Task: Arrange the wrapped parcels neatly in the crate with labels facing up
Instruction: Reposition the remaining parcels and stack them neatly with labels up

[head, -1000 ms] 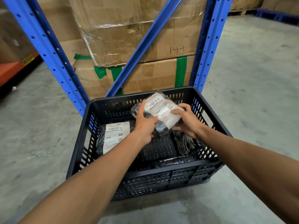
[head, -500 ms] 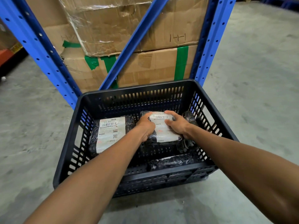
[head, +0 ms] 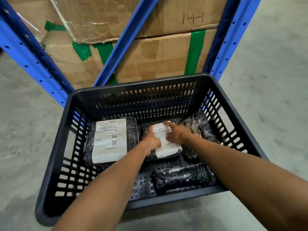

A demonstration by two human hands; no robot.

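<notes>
The parcel [head: 164, 140] that both hands held up above the crate a second ago now lies on the crate floor, label up, and the view has closed in on the crate.

The left hand [head: 150, 141] lies on the parcel's left edge, fingers curled down over the side and thumb along the label; it looks to be gripping lightly, though how firmly cannot be told. The right hand [head: 176, 133] rests flat on the parcel's right half, fingers spread and extended over the label, pressing rather than grasping.

Just left of this parcel, nearly touching it, a larger parcel [head: 110, 141] lies flat with its white label up, marked 310-BAL17. To the right, a third parcel [head: 199, 126] in black wrap leans against the right wall with no label showing. Nearer the person, a fourth parcel [head: 181, 178] lies crosswise by the front wall, also showing only black wrap.

The black slotted crate [head: 70, 164] sits on a concrete floor [head: 270, 90]. Behind it stand blue rack posts [head: 230, 35] with taped cardboard boxes [head: 160, 55] stacked between them.
</notes>
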